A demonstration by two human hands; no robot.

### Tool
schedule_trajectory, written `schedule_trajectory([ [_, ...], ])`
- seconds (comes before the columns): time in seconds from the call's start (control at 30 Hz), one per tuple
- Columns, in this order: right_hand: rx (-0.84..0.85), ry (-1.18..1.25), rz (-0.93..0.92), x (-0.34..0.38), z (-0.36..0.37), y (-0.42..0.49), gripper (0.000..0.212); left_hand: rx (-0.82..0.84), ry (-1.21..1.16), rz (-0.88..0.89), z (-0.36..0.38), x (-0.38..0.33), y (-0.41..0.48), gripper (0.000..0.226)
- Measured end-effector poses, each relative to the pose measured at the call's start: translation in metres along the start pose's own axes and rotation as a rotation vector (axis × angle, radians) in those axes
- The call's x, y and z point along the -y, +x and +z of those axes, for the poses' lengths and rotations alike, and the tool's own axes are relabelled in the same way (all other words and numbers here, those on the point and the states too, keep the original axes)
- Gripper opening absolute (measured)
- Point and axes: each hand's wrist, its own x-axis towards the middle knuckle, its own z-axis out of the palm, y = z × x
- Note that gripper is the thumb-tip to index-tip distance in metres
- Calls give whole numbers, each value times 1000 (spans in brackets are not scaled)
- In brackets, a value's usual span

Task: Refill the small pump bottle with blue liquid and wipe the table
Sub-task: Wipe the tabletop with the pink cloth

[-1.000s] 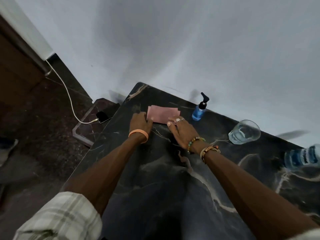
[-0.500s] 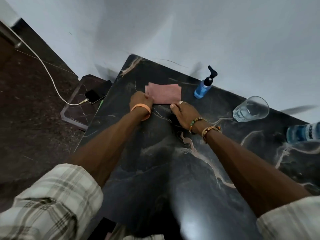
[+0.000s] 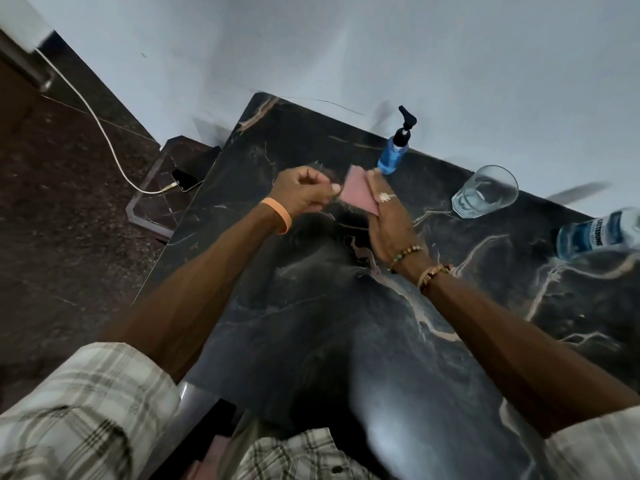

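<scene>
Pump bottle [image 3: 393, 157]: small, clear-bodied, full of blue liquid almost to the black collar, with a black pump head on top. It stands upright at the far edge of the dark marble table [image 3: 346, 323], close against the pale wall. No writing shows on it.

Just in front of the bottle, 2 hands hold a pink cloth [image 3: 358, 192] lifted clear of the table top. The right hand [image 3: 388, 220] grips the cloth's right side, its fingers lying long over the fabric and 1 finger wearing a ring; its fingertips come close to the bottle's base. The left hand [image 3: 304, 190], left of the bottle, has its fingers curled in, the tips pinching the cloth's left edge, though motion blur softens that contact. An orange wristband [image 3: 277, 214] sits on the left wrist and beaded bracelets [image 3: 405, 252] on the right.

To the right of the bottle stands a clear glass tumbler [image 3: 485, 195]. Further right, a larger bottle [image 3: 602, 233] is cut off by the frame edge; its white label reads "LISTERINE".

Well left of the pump bottle, off the table on a lower dark stand, lies a phone [image 3: 187, 180] with a white cable [image 3: 110, 147] plugged in.
</scene>
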Motion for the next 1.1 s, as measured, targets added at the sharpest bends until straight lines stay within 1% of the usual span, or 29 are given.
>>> schedule_trajectory([
  [0.07,-119,-45,58,-15,-8,-25,60,-152,543,119,1,17,-12,27],
  [0.1,-154,-118,83,-24,-12,-36,63,-165,762,149,1,25,-19,33],
  [0.13,-146,-218,103,-33,-15,-49,65,-121,913,128,1,34,-27,40],
  [0.17,-83,-323,114,-42,-16,-61,67,-50,1037,62,1,44,-34,50],
  [0.2,31,-412,110,-50,-14,-72,64,26,1163,-33,3,56,-41,71],
  [0.23,177,-488,88,-56,-11,-85,59,96,1279,-144,6,67,-49,100],
  [0.27,319,-550,49,-61,-6,-97,56,134,1344,-225,9,77,-57,125],
  [0.3,419,-591,9,-66,-1,-109,55,143,1358,-269,11,84,-64,140],
  [0.33,468,-609,-14,-70,2,-118,56,141,1353,-287,14,89,-68,148],
  [0.37,468,-600,-16,-70,4,-125,57,126,1342,-300,15,91,-70,151],
  [0.43,383,-547,-5,-66,6,-133,58,76,1343,-316,18,89,-71,154],
  [0.53,228,-498,-114,-51,11,-137,57,44,1317,-302,17,88,-70,157],
  [0.6,213,-476,-173,-39,18,-134,59,39,1304,-278,13,89,-72,158],
  [0.67,264,-471,-178,-27,32,-130,59,26,1292,-253,9,91,-73,159],
  [0.77,409,-495,-163,-13,58,-134,60,15,1269,-218,3,97,-74,161],
  [0.87,468,-528,-273,2,73,-123,62,4,1268,-190,-2,104,-73,161],
  [0.93,482,-565,-328,8,78,-91,64,5,1266,-185,-3,106,-71,161],
  [1.0,491,-608,-329,10,79,-53,65,8,1266,-184,-5,108,-71,161],
  [1.07,494,-660,-296,7,75,-27,66,1,1251,-167,-6,110,-71,162],
  [1.1,486,-663,-242,4,72,-21,65,-5,1236,-154,-6,111,-72,162],
])
